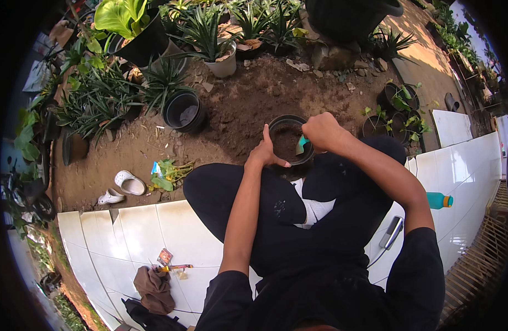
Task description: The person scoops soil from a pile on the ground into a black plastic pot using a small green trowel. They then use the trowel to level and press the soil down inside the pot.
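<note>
A round black plastic plant pot stands just in front of my crossed legs, with brown soil inside. My left hand grips the pot's left side, thumb and fingers spread along the wall and rim. A teal hand trowel is in my right hand, its fist closed over the pot's right rim. The trowel's blade points down into the soil, and its handle is mostly hidden by the fist. Loose dark soil lies on the ground around the pot's far and left sides.
Nested black pots stand left of the soil. Potted spiky plants line the far side; small leafy seedlings grow in pots at right. White clogs and cut greenery lie left. A teal bottle lies on white tiles.
</note>
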`<state>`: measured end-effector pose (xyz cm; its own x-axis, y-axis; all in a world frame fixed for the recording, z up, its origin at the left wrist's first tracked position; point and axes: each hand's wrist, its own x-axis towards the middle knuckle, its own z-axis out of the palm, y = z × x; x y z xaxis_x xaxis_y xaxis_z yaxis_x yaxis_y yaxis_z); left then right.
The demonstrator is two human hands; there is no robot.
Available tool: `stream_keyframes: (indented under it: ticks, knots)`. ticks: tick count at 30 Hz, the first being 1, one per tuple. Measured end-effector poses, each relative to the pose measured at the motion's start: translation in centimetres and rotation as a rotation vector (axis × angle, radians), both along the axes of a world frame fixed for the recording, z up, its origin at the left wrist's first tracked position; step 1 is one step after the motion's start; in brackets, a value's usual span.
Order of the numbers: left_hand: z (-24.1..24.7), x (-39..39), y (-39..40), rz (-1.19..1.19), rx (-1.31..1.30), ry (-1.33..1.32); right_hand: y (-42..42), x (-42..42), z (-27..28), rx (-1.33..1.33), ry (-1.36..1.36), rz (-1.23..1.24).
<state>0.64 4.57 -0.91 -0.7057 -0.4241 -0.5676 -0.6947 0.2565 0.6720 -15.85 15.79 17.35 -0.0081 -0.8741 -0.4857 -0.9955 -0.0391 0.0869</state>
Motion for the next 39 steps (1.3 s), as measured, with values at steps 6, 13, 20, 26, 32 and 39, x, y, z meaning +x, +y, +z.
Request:
stream_keyframes:
  ticks: [6, 13, 20, 26, 32, 39]
  knots:
    - [0.1, -0.6, 0.0, -0.02, -0.008, 0.002, 1.3, -0.7, -5.9, -0.141, -0.053, 0.034]
    - [-0.1, -0.2, 0.3, -0.007, -0.039, -0.005, 0.7, -0.7, 0.1, -0.145, 0.009, -0.1]
    - [-1.9, -0.4, -0.4, 0.007, -0.009, 0.073, 0.1, -0.6, -5.2, -0.162, -0.026, -0.001]
    - [-2.1, 0.2, 0.0, 0.024, 0.003, 0.086, 0.5, -1.8, -0.9, -0.198, -0.129, -0.18]
    - [-2.0, -0.7, -0.1, -0.006, 0.0, 0.102, 1.6, -1.0, -6.0, -0.067, -0.256, -0.315]
    - [-2.1, 0.3, 0.0, 0.023, 0.001, 0.094, 0.4, 0.0, 1.1, -0.028, -0.285, -0.416]
